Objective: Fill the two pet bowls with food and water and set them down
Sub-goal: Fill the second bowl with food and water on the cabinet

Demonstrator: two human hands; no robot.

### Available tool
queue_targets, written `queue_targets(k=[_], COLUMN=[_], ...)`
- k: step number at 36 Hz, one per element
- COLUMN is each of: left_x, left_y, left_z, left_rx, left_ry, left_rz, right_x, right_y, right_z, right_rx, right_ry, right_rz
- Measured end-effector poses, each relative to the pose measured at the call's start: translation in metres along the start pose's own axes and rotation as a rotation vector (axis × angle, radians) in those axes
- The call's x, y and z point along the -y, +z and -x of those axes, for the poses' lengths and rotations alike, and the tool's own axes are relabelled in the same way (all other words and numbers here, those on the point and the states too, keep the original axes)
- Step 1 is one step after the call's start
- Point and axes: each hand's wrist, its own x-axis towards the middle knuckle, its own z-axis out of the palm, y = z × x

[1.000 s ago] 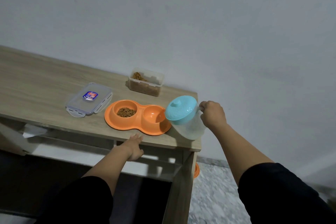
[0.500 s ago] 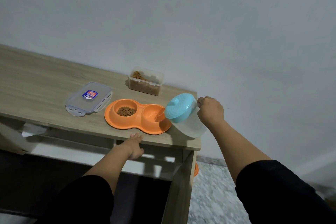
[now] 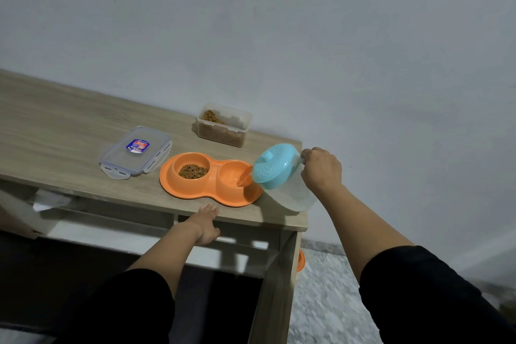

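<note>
An orange double pet bowl [image 3: 178, 187] sits near the front right of the wooden table [image 3: 55, 131]. Its left cup holds brown kibble [image 3: 193, 170]. My right hand [image 3: 321, 170] grips the handle of a clear water jug with a teal lid [image 3: 276, 167], tilted left over the right cup [image 3: 233, 173]. A stream of water runs from its spout into that cup. My left hand [image 3: 205, 225] rests with straight fingers against the table's front edge, just below the bowl.
An open clear container of kibble [image 3: 223, 126] stands at the back by the wall. Its lid [image 3: 135, 152] lies flat left of the bowl. The table's right edge is just under the jug. Something orange [image 3: 301, 260] lies on the marbled floor beside the table leg.
My right hand has tipped the jug further left and raised it slightly, and water now pours into the right cup. My left hand stays put.
</note>
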Motion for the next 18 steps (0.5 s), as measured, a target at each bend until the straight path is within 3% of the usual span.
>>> queue_targets(k=[18], left_x=[0.0022], left_y=[0.0004], left_z=[-0.0029], left_rx=[0.006], left_ry=[-0.003], left_rz=[0.018], right_x=[-0.002], right_y=[0.0005], right_z=[-0.002], right_rx=[-0.02], right_ry=[0.006], right_rz=[-0.028])
